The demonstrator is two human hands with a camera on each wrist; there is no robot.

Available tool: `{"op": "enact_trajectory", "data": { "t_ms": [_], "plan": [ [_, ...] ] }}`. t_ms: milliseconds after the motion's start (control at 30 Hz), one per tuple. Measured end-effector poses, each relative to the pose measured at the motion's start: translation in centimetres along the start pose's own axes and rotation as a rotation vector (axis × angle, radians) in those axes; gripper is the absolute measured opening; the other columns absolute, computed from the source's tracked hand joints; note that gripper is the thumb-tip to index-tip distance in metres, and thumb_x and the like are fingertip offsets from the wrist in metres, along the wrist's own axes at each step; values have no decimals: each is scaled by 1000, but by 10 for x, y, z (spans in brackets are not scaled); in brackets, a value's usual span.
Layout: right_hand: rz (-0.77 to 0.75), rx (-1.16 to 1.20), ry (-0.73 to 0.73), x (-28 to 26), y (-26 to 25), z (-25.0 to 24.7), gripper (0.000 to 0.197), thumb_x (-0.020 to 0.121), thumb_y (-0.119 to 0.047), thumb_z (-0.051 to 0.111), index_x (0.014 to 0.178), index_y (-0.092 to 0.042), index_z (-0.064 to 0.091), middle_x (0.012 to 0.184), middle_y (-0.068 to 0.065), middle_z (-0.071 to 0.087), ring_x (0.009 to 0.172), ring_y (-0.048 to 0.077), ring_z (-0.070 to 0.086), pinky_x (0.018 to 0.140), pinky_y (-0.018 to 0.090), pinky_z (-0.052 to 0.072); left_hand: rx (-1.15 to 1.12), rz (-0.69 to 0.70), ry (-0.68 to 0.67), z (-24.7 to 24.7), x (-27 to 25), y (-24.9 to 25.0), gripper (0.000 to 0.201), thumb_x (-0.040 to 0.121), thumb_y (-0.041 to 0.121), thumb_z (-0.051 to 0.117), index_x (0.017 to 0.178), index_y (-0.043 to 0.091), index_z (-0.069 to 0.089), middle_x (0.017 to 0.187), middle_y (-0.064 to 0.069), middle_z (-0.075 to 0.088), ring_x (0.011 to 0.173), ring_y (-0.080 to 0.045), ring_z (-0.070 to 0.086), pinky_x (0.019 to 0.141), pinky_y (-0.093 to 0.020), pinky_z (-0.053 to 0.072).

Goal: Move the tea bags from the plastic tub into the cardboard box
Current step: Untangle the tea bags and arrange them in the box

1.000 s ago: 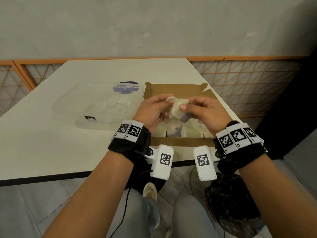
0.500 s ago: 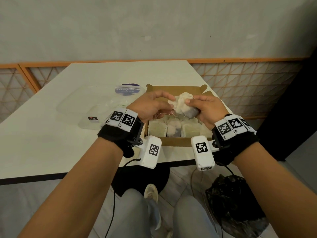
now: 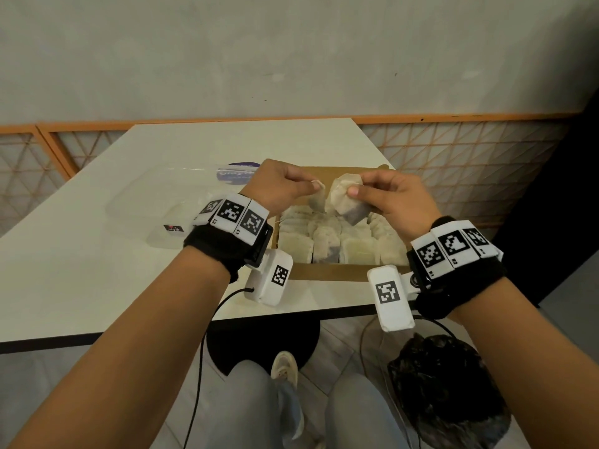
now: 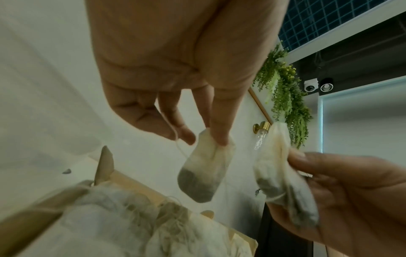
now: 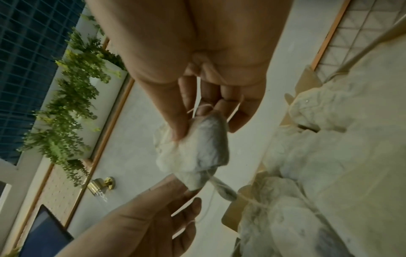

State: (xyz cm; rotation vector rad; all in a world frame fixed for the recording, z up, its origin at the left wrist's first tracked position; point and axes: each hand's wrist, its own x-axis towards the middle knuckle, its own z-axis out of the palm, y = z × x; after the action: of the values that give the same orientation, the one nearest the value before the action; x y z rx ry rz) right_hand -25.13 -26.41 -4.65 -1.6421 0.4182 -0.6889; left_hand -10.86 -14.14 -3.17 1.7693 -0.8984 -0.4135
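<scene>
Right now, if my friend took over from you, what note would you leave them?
Left hand: pinches one tea bag by its top, above the cardboard box.
Right hand: grips a small bunch of tea bags beside it.
Done: rows of bags already fill the box.
Plastic tub: on the table, left of the box; I cannot tell whether any bags remain inside.
Left: set both handfuls into the box, then check the tub.

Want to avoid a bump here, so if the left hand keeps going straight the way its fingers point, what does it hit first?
Most likely the tea bags held by the right hand. The left hand, pinching its own tea bag, points across at them over the cardboard box; depth is unclear.
</scene>
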Motion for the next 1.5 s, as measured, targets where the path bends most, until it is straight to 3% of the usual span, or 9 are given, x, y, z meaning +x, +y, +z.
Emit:
{"op": "enact_trajectory", "data": {
  "t_ms": [200, 433, 567, 667, 933, 1133, 1267, 1367, 1500],
  "plan": [
    [-45, -156, -40, 2, -6, 13, 14, 80, 1, 66, 88, -11, 65, 76, 2, 57, 67, 5, 54, 63, 9, 47, 52, -63, -139, 2, -1, 12, 13, 88, 14, 65, 78, 21, 70, 66, 7, 66, 61, -1, 61, 65, -17, 52],
    [-83, -339, -29, 9, -3, 18, 18, 79, -5, 70, 93, -15, 62, 72, 3, 53, 62, 8, 48, 64, 20, 46, -54, -145, -190, 5, -5, 12, 15, 81, 33, 73, 77, 18, 72, 58, 9, 65, 55, 1, 61, 69, -17, 55],
    [-64, -366, -1, 11, -5, 16, 32, 77, -5, 72, 102, -19, 59, 69, -5, 54, 54, -3, 51, 63, 12, 47, -106, -197, -134, 3, -5, 12, 5, 82, 13, 72, 82, 9, 69, 64, 0, 66, 48, -2, 59, 55, -14, 54],
    [-24, -376, 47, 9, -1, 8, 18, 78, -8, 72, 92, -17, 64, 70, -8, 57, 63, 1, 54, 70, 16, 48, -218, -257, -89, -1, -4, 10, 16, 85, 7, 68, 100, 3, 65, 76, -6, 68, 46, -3, 61, 49, -14, 50],
    [76, 55, -32, -4, -5, 10, 12, 80, 2, 66, 76, -8, 62, 58, -6, 68, 56, 3, 65, 56, 17, 55, -145, -293, -154, -3, -2, 9, 16, 87, 6, 65, 102, 2, 68, 79, -8, 65, 53, -7, 59, 48, -13, 47],
    [71, -156, -8, 4, -5, 20, 15, 77, 0, 71, 76, -10, 60, 71, 4, 59, 58, 8, 59, 57, 17, 55, -60, -247, -284, -3, -6, 16, 31, 86, 36, 67, 97, 7, 71, 86, -6, 71, 74, -12, 61, 61, -16, 48],
    [64, -298, -36, 3, -5, 20, 29, 77, -8, 73, 102, -11, 59, 85, 0, 59, 72, 6, 56, 61, 13, 49, 84, -189, -241, -5, -5, 13, 19, 81, 12, 73, 100, 5, 70, 70, -3, 65, 54, -5, 57, 47, -11, 44],
    [177, -412, -242, -2, -5, 15, 36, 78, -15, 73, 109, -20, 56, 96, -6, 65, 82, 3, 59, 65, 16, 42, 109, -208, -291, -3, -7, 13, 8, 82, 11, 71, 90, 13, 71, 77, -2, 65, 70, -11, 57, 51, -11, 46],
    [245, -470, -292, -9, 6, 15, 20, 76, -16, 74, 96, -11, 71, 78, 1, 67, 58, 1, 57, 52, 12, 41, -34, -232, -250, 0, -13, 6, 6, 85, 13, 67, 85, 19, 68, 83, 4, 70, 71, -5, 63, 64, -17, 48]
  ]
}}
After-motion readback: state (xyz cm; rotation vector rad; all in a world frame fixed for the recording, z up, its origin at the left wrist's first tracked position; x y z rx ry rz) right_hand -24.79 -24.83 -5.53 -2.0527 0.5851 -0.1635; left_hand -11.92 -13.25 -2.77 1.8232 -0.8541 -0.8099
